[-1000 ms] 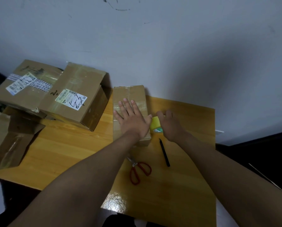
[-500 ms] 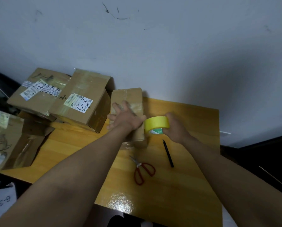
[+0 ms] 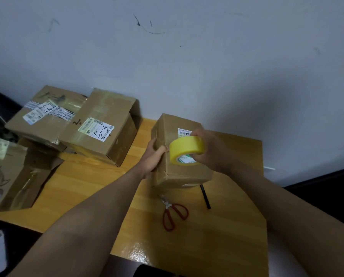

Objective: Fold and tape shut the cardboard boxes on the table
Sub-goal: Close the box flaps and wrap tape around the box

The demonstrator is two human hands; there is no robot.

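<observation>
A small brown cardboard box point(image 3: 184, 173) with a white barcode label stands tipped up on the wooden table point(image 3: 217, 236), lifted at its near end. My left hand point(image 3: 154, 156) grips its left side, thumb on the top face. My right hand point(image 3: 211, 150) holds a yellow tape roll point(image 3: 186, 149) against the top of the box. Both forearms reach in from below.
Two larger labelled cardboard boxes point(image 3: 99, 128) point(image 3: 45, 114) are stacked at the back left, and an open box point(image 3: 17, 176) lies at the left edge. Red-handled scissors point(image 3: 174, 215) and a black pen point(image 3: 205, 196) lie on the table in front of the small box. A wall is directly behind.
The small box has been turned and tipped up from lying flat; my left hand went from pressing its top to gripping its side. My right hand lifted the tape roll onto the box.
</observation>
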